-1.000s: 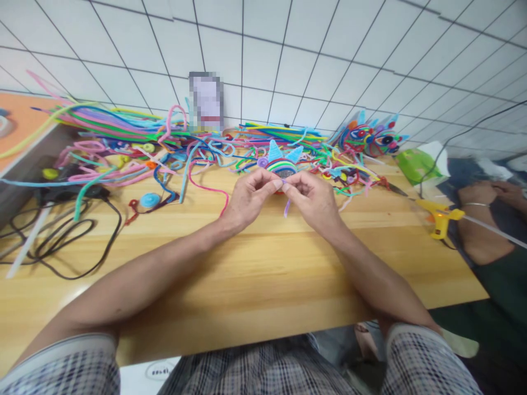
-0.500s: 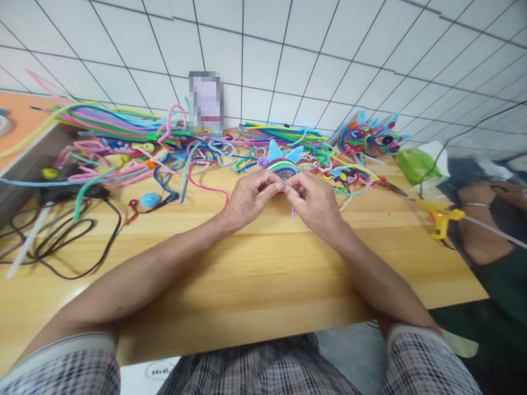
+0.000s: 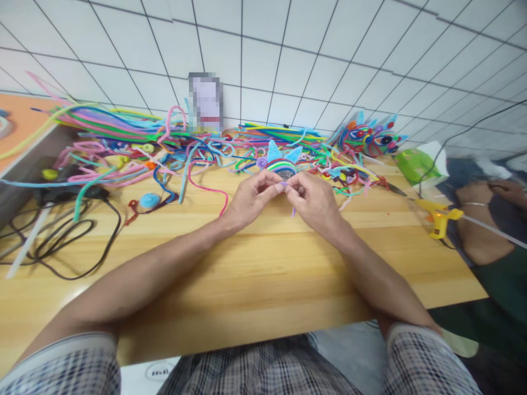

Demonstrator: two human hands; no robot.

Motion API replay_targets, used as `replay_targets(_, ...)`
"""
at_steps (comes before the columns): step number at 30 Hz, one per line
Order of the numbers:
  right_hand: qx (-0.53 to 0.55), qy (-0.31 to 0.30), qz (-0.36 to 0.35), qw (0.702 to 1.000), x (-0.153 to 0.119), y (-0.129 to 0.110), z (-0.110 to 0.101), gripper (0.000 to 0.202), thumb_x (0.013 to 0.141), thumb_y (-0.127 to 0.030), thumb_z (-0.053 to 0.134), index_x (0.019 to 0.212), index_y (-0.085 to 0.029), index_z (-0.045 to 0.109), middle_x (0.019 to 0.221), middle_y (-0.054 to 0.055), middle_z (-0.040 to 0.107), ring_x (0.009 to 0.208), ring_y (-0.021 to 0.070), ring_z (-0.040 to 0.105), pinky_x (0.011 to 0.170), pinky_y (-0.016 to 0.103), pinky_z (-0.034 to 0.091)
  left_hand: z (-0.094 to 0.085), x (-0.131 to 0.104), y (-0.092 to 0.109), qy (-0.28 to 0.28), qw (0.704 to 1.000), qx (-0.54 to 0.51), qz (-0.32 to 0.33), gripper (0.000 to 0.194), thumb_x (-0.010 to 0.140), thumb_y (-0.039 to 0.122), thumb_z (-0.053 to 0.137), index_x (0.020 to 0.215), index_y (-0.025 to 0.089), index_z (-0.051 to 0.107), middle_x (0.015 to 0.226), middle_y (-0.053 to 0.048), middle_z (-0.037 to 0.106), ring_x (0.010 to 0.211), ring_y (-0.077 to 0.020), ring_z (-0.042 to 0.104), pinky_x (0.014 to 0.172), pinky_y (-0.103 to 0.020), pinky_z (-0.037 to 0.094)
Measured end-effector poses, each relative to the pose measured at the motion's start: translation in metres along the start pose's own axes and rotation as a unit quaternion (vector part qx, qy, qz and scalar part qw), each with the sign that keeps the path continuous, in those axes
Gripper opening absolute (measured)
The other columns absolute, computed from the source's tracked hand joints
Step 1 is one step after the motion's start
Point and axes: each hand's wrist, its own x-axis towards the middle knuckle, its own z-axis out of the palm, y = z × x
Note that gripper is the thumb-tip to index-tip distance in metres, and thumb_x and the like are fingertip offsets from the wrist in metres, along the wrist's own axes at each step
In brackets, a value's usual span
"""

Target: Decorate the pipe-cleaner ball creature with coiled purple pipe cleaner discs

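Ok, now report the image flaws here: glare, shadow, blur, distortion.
Head view: the tiled wall's lines fan outward, suggesting wide-angle distortion; head view: pale glare on the table beside the left forearm, shadow along its other side; head view: phone-shaped object pixelated; head view: purple strip between the fingers too soft for fine detail.

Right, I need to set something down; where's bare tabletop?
Bare wood shows between the left forearm and right forearm, and between the right forearm and the yellow glue gun. The back, along the wall, is crowded with pipe cleaners; black cord loops over the left side.
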Motion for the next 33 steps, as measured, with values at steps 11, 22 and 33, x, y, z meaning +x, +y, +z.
replay_targets(11, 0.039, 0.017, 0.005, 0.999, 0.000, -0.006, 0.001, 0.014, 0.093, -0.021, 0.066, 0.080, -0.023, 0.064, 0.073, -0.001, 0.065, 0.067, 0.0155, 0.056, 0.066, 0.031, 0.042, -0.001, -0.004, 0.002, 0.026, 1.000, 0.000, 0.001, 0.028, 0.098, 0.046, 0.074, 0.091, 0.019, 0.071, 0.086, -0.002, 0.072, 0.080, -0.0159, 0.064, 0.079, -0.031, 0.051)
replay_targets(22, 0.010, -0.020, 0.008, 1.000, 0.000, -0.003, -0.006, 0.013, 0.092, -0.019, 0.064, 0.079, -0.023, 0.063, 0.073, -0.001, 0.064, 0.067, 0.0159, 0.055, 0.067, 0.031, 0.041, -0.001, -0.001, 0.004, -0.008, 0.995, 0.069, 0.065, 0.017, 0.100, 0.035, 0.069, 0.095, 0.019, 0.069, 0.084, -0.001, 0.072, 0.075, -0.0138, 0.063, 0.074, -0.027, 0.050)
replay_targets(33, 0.016, -0.006, 0.001, 1.000, 0.000, -0.004, -0.002, 0.013, 0.094, -0.020, 0.065, 0.081, -0.023, 0.065, 0.077, 0.000, 0.067, 0.069, 0.0160, 0.056, 0.069, 0.031, 0.043, -0.003, -0.002, 0.005, 0.012, 0.999, 0.038, 0.029, 0.022, 0.100, 0.039, 0.070, 0.091, 0.018, 0.071, 0.083, -0.002, 0.071, 0.078, -0.0156, 0.063, 0.077, -0.030, 0.049)
